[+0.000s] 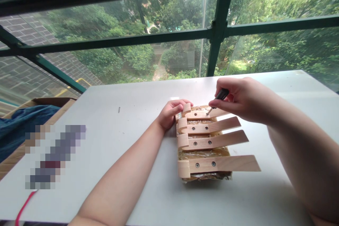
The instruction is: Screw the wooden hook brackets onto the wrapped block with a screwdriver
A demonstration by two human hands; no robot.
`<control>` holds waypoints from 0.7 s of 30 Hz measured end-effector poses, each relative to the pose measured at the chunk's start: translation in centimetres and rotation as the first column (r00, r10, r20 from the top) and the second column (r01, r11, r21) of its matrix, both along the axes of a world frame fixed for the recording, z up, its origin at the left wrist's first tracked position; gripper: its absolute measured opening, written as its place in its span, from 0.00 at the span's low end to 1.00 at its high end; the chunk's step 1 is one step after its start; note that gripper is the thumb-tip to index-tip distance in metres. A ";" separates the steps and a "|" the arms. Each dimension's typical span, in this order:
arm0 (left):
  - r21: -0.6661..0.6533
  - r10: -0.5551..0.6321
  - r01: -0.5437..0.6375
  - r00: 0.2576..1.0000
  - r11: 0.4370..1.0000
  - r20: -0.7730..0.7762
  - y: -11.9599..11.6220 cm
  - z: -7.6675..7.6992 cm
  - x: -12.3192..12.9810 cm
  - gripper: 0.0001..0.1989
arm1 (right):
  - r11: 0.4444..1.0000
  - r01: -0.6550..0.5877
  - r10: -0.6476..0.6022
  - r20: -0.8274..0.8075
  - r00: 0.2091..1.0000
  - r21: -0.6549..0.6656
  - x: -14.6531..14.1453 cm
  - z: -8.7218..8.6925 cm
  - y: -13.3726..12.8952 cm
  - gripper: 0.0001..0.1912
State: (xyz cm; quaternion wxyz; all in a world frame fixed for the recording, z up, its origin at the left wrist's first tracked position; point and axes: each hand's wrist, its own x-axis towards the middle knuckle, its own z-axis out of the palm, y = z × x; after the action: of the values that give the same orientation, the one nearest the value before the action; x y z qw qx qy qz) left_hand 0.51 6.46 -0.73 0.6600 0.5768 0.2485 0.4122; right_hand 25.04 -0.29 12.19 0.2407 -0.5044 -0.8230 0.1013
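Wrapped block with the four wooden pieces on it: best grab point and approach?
I'd grip the wrapped block by its near and far short ends, coming in from both ends. The wooden pieces lie crosswise, their flared tails overhanging the right side and curled ends crowding the left. The left hand is at the far-left corner.

Was brightly daylit through far windows [106, 24], glared pale on far tabletop [119, 93], shadowed softly near right; looked slightly hazy, stretched toward edges, pixelated at left.

Glazed room; green window frames [217, 17], trees [100, 24] outside
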 end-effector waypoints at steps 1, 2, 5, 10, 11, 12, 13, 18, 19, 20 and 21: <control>-0.001 0.001 -0.001 1.000 1.000 -0.001 0.0 0.0 0.0 0.21 | 1.000 0.021 -0.021 -0.004 1.000 0.000 -0.1 -0.1 0.0 0.18; -0.001 -0.001 0.001 1.000 1.000 -0.001 0.0 0.0 0.0 0.21 | 0.999 0.043 -0.043 -0.007 0.999 -0.002 -0.1 -0.2 0.1 0.20; 0.003 -0.001 0.001 1.000 1.000 -0.002 0.0 0.0 0.0 0.21 | 0.995 0.090 -0.091 -0.047 0.995 -0.038 -0.3 -0.6 0.2 0.21; 0.005 0.018 -0.018 1.000 1.000 -0.019 -0.1 0.1 0.1 0.21 | 1.000 0.010 -0.010 -0.162 0.987 -0.001 -0.7 -1.4 0.6 0.06; 0.004 0.017 -0.017 1.000 1.000 -0.019 -0.1 0.1 0.1 0.21 | 0.999 -0.019 0.026 -0.177 0.984 0.038 -0.7 -1.5 0.6 0.05; 0.004 0.015 -0.015 1.000 1.000 -0.019 -0.1 0.1 0.1 0.21 | 0.997 -0.046 0.058 -0.193 0.980 0.068 -0.7 -1.5 0.6 0.06; 0.004 0.012 -0.011 1.000 1.000 -0.017 -0.1 0.1 0.1 0.21 | 0.994 -0.073 0.088 -0.202 0.975 0.082 -0.7 -1.5 0.6 0.06; 0.000 -0.005 0.005 1.000 1.000 0.006 -0.1 0.1 0.0 0.21 | 0.966 -0.253 0.245 -0.107 0.964 -0.061 -0.3 -0.6 -0.1 0.08; -0.006 -0.003 0.003 1.000 1.000 0.010 -0.1 0.1 0.0 0.21 | 0.957 -0.276 0.268 -0.093 0.959 -0.090 -0.2 -0.5 -0.2 0.11; -0.015 -0.001 0.001 1.000 1.000 0.013 -0.1 0.1 0.0 0.20 | 0.953 -0.283 0.275 -0.087 0.958 -0.108 0.0 -0.4 -0.3 0.13; -0.024 0.000 0.001 1.000 1.000 0.016 -0.2 0.2 0.0 0.20 | 0.954 -0.276 0.268 -0.085 0.960 -0.117 0.1 -0.3 -0.3 0.15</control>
State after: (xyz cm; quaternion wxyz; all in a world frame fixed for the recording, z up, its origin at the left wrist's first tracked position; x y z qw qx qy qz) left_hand 0.53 6.26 -0.55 0.6690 0.5656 0.2480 0.4137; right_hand 25.17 -0.58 11.89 0.2199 -0.3968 -0.8678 0.2029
